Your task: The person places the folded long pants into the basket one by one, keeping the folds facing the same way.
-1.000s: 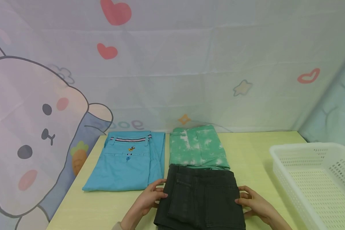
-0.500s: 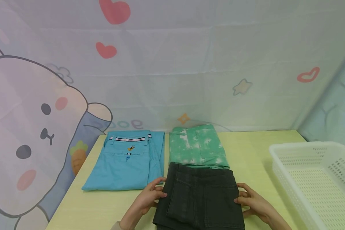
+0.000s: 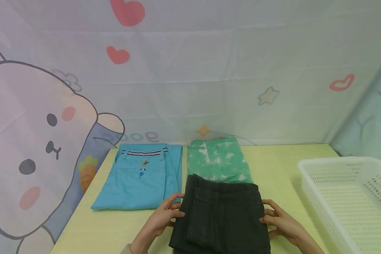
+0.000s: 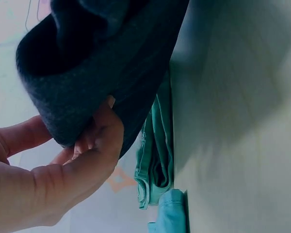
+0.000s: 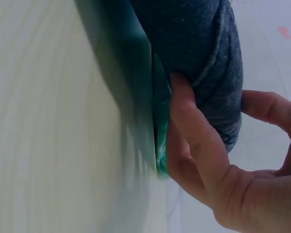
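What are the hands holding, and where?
Both hold the folded dark pants: left hand grips the left edge, right hand the right edge.

A pale fabric backdrop (image 3: 190, 70) fills the wall behind the bench (image 3: 282, 169), creased in soft folds and printed with red hearts (image 3: 128, 11), a small blue-grey star (image 3: 268, 96) and an orange diamond (image 3: 203, 131). On its left side is a large cartoon rabbit (image 3: 35, 141) with pink cheeks — a carrot (image 3: 87, 171) is drawn beside it. At the far right the cloth turns a bluer shade (image 3: 368, 127). The bench top is light yellow-green, smooth and evenly lit, with soft shadows only.
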`<state>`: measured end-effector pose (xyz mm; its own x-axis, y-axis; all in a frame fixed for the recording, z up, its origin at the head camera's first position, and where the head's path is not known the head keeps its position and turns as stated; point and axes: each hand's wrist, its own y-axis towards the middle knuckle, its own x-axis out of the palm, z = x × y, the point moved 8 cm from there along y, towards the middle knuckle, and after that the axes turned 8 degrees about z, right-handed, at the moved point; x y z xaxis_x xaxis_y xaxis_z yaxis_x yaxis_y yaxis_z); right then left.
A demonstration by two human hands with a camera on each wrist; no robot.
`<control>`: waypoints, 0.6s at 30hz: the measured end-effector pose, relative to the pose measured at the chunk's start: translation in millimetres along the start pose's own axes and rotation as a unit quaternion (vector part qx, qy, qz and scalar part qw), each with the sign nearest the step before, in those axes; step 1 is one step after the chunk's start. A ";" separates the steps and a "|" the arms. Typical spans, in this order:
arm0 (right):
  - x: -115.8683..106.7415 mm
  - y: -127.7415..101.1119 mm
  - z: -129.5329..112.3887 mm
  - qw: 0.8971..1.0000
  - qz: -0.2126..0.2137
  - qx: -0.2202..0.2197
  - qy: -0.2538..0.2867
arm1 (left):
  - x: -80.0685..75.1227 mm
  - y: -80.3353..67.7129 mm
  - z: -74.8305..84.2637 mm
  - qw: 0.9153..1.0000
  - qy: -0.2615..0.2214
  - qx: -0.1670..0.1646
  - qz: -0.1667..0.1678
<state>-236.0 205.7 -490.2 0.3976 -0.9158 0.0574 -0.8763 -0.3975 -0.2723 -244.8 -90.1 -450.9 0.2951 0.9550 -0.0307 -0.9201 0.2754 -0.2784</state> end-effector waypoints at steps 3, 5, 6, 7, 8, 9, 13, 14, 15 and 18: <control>-0.1 -0.3 -0.9 1.000 0.004 -0.002 -0.002 | -1.2 1.5 2.7 1.000 0.014 0.004 0.011; 0.4 -0.9 -1.4 1.000 0.005 -0.006 -0.005 | -2.1 2.8 4.0 1.000 0.021 0.006 0.018; 0.8 -1.1 -1.4 1.000 0.005 -0.007 -0.005 | -2.6 3.4 4.5 0.999 0.023 0.006 0.022; 1.4 -1.3 -1.3 1.000 0.005 -0.007 -0.003 | -3.1 4.3 4.8 0.999 0.024 0.007 0.025; 1.9 -1.5 -1.3 1.000 0.004 -0.007 0.000 | -3.6 5.3 5.3 0.999 0.027 0.007 0.028; 2.3 -1.6 -1.4 1.000 0.004 -0.008 0.003 | -4.3 6.6 6.0 0.999 0.028 0.008 0.031; 3.6 -2.5 -2.7 1.000 0.004 -0.011 0.017 | -6.9 12.6 9.6 0.998 0.043 0.008 0.039; 3.9 -2.7 -3.1 1.000 0.004 -0.012 0.020 | -7.4 14.0 10.8 0.998 0.047 0.008 0.040; 4.2 -2.9 -3.4 1.000 0.004 -0.012 0.023 | -7.9 15.3 12.1 0.998 0.052 0.008 0.040; 5.2 -3.6 -3.4 0.999 0.006 -0.010 0.030 | -9.1 17.4 15.5 0.997 0.064 0.007 0.039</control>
<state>-231.8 202.2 -485.6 0.3713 -0.9218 0.1117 -0.8863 -0.3877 -0.2533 -267.5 -92.3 -440.6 0.2519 0.9521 -0.1735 -0.9449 0.2033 -0.2565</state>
